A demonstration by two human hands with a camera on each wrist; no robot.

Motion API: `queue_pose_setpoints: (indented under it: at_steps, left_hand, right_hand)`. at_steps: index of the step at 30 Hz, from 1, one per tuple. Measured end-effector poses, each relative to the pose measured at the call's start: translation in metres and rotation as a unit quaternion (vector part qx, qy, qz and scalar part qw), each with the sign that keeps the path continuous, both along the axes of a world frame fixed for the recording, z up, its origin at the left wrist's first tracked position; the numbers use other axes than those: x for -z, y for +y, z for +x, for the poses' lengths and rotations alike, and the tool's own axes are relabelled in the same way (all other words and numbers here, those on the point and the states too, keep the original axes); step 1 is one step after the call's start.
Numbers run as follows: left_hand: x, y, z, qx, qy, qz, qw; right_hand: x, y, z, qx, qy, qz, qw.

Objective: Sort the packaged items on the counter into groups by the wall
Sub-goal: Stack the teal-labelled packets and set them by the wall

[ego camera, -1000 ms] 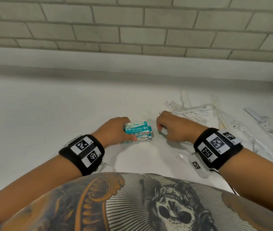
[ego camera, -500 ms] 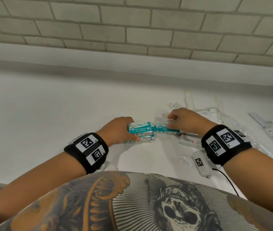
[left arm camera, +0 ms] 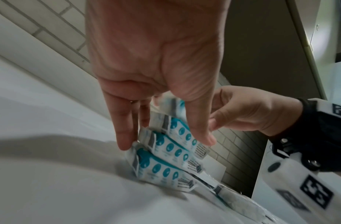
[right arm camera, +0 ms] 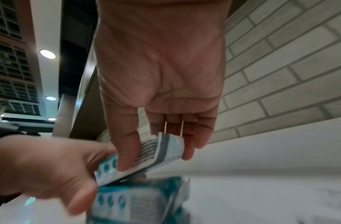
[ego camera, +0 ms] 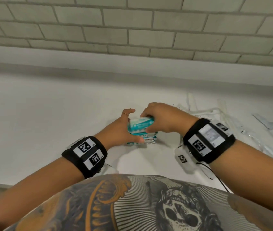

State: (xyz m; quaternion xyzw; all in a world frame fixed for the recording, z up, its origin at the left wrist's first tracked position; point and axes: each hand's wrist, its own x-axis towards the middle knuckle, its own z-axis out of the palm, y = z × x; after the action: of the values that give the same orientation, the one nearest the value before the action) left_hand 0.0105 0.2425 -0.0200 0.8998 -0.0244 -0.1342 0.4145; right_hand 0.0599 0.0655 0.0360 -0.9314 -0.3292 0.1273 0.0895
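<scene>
- Teal wipe packets [left arm camera: 165,145]: four, counted in the left wrist view.
- Clear-wrapped white items [ego camera: 215,112]: several; exact count cannot be told.
- Black wristbands [ego camera: 84,155]: two.

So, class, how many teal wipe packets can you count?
4: the top packet, pinched by the right hand; three stacked packets below on the counter, steadied by the left hand. Others may be hidden.
</scene>
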Motion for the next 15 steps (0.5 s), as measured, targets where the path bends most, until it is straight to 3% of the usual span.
queue_pose_setpoints:
  at_steps: [3, 7, 9, 11, 13, 15]
  left_hand:
    - [-0.002, -0.001, -0.004, 0.02, -0.028, 0.034, 0.999]
    - [-0.003, -0.001, -0.006, 0.023, -0.053, 0.081, 0.995]
    - [-0.001, -0.001, -0.005, 0.021, -0.047, 0.08, 0.995]
    - [-0.001, 0.0, -0.003, 0.021, -0.043, 0.085, 0.995]
    - [-0.001, 0.0, -0.002, 0.023, -0.04, 0.085, 0.995]
    - [-0.001, -0.001, -0.002, 0.022, -0.036, 0.089, 0.995]
  right_hand:
    - [0.011, 0.001, -0.003, 0.003, 0.031, 0.023, 0.999]
    - [0.001, -0.035, 0.002, 0.087, 0.06, 0.091, 0.99]
    - [-0.003, -0.059, 0.005, 0.134, 0.061, 0.031, 0.989]
    - [0.0, -0.082, 0.004, 0.16, 0.082, -0.088, 0.98]
    - [0.014, -0.095, 0.0, 0.157, 0.097, -0.207, 0.961]
    - [0.03, -0.101, -0.005, 0.147, 0.086, -0.244, 0.955]
